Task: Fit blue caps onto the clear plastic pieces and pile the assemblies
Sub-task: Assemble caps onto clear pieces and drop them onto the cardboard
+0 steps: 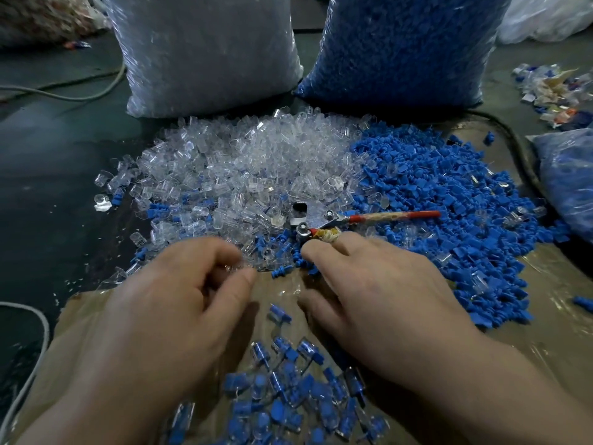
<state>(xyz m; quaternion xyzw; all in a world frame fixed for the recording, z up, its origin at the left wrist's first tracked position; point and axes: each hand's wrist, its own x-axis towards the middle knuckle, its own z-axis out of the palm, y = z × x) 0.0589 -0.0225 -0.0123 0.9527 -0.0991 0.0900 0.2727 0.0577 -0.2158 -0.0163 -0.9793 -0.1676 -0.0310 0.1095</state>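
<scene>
Clear plastic pieces (240,162), small glassy tubes, lie heaped far centre-left, the left hand (167,303) curled at their near edge, blue-capped clear assemblies (288,396) piled nearest, the right hand (378,300) curled beside ridged blue plastic caps (433,187) heaped right, whether either hand pinches anything being unclear.

I can read no text, label, brand or number anywhere in front of me. The sack of clear pieces (205,53) and sack of blue caps (401,49) show no legible print. The paper scraps (552,91) at far right are too blurred to read.
</scene>
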